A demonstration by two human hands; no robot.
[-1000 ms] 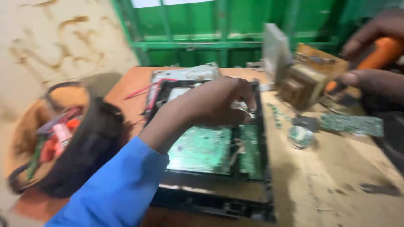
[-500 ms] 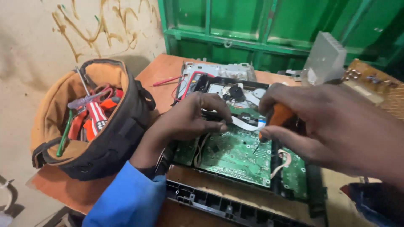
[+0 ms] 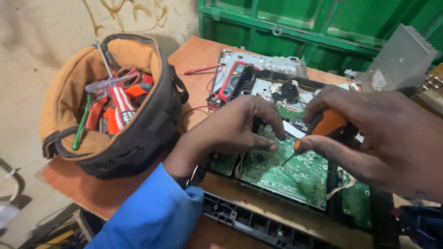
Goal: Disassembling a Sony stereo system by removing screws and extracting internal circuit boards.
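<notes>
An opened electronic device with a green circuit board (image 3: pixel 295 173) lies on the wooden table (image 3: pixel 198 55). My left hand (image 3: pixel 235 127), in a blue sleeve, rests on the board with its fingertips pressing down near the middle. My right hand (image 3: pixel 383 138) grips an orange-handled screwdriver (image 3: pixel 323 127). Its thin shaft points down-left onto the board, just beside my left fingertips. The screwdriver's tip is small and hard to make out.
An open orange and black tool bag (image 3: pixel 115 110) holding pliers and screwdrivers stands at the table's left edge. A multimeter (image 3: pixel 233 78) with red leads lies behind the device. A grey metal heat sink (image 3: pixel 399 57) sits at the back right, against a green metal wall (image 3: pixel 323 23).
My right hand has brought the orange screwdriver from the right side of the table down onto the board. My left hand stays on the board. The view has swung left toward the tool bag.
</notes>
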